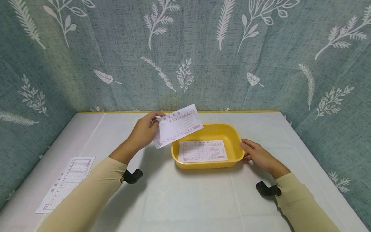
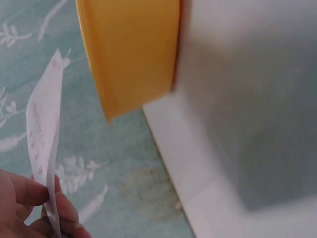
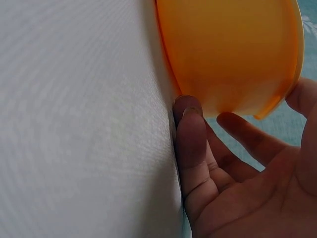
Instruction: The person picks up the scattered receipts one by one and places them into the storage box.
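My left hand [image 1: 146, 129] pinches a printed receipt slip [image 1: 178, 125] by its left end, with the thumb on the near face. The slip is tilted and hangs over the left end of a yellow plastic basin [image 1: 230, 129]. In the left wrist view the slip [image 2: 45, 116] stands edge-on between thumb and fingers. Another receipt slip [image 1: 203, 151] lies flat inside the basin. My right hand [image 1: 258, 154] holds the basin's right end, its thumb at the rim and its fingers against the outer wall [image 3: 228, 54], low near the table.
More printed receipt paper [image 1: 68, 183] lies at the left of the white-covered table [image 1: 197, 199], partly hidden by the left sleeve. A green leaf-patterned cloth [image 1: 185, 64] stands behind and at both sides. Each wrist carries a black mount [image 1: 268, 189].
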A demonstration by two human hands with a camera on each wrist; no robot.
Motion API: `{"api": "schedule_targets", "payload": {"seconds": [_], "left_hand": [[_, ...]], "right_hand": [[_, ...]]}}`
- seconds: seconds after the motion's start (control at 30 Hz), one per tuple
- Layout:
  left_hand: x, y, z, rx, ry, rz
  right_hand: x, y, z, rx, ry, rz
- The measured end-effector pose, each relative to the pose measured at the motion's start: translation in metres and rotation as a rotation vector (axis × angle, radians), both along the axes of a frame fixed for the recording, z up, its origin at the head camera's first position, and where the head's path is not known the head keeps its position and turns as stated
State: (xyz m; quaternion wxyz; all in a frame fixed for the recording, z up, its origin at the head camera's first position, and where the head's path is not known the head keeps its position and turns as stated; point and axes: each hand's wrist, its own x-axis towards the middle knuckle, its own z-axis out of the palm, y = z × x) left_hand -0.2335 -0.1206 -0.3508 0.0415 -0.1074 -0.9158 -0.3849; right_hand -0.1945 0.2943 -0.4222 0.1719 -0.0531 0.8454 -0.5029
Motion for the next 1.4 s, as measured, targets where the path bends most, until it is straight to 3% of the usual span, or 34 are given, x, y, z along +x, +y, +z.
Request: {"api": "schedule_targets", "payload": {"seconds": [0.5, 0.63, 0.87, 1.07, 1.27, 1.4], "left_hand": [[-0.004, 0.062, -0.017, 0.032, -0.025, -0.134], [-0.005, 0.072, -0.023, 0.030, -0.053, -0.159], [-0.011, 0.083, -0.034, -0.010, -0.040, -0.177], [-0.012, 0.087, -0.040, -0.104, -0.027, -0.187], [-0.009, 0.092, -0.045, -0.255, 0.067, -0.194], [-0.008, 0.093, -0.046, -0.290, 0.118, -0.189]], "right_hand": [[-0.001, -0.002, 0.001, 0.023, 0.010, 0.001], [-0.001, -0.002, 0.001, 0.019, 0.008, 0.001], [-0.001, 0.001, -0.002, -0.010, 0.002, 0.005], [-0.002, 0.000, -0.002, 0.001, 0.003, 0.001], [0.000, -0.001, 0.000, 0.008, -0.005, -0.001], [-0.001, 0.000, 0.000, 0.016, -0.010, -0.001]]}}
